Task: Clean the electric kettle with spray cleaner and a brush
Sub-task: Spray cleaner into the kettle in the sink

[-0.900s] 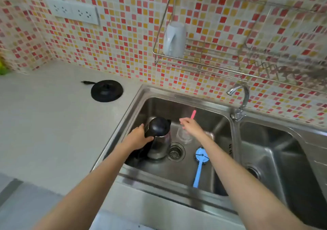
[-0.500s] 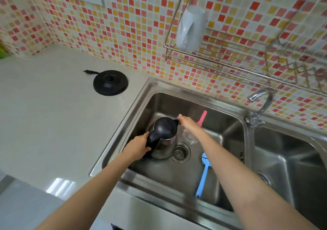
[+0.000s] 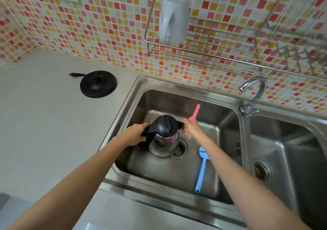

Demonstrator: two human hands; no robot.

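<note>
The electric kettle (image 3: pixel 163 142), steel-bodied with a black lid and handle, stands in the left sink basin (image 3: pixel 154 173) beside the drain. My left hand (image 3: pixel 135 134) grips its black handle. My right hand (image 3: pixel 192 129) reaches to the far side of the lid and pinches the black spout edge. Just behind that hand stands a clear spray bottle with a pink trigger (image 3: pixel 194 112), mostly hidden. A blue long-handled brush (image 3: pixel 201 169) lies on the basin floor to the right of the kettle, under my right forearm.
The kettle's black base (image 3: pixel 98 84) sits on the grey counter left of the sink. A tap (image 3: pixel 253 91) stands between the two basins, with a second basin (image 3: pixel 283 159) to the right. A wire rack (image 3: pixel 203 59) holding a white mug (image 3: pixel 173 17) hangs overhead.
My right hand moved from above the spray bottle to the kettle's spout edge. My left hand stayed on the handle. The view came closer and tilted down.
</note>
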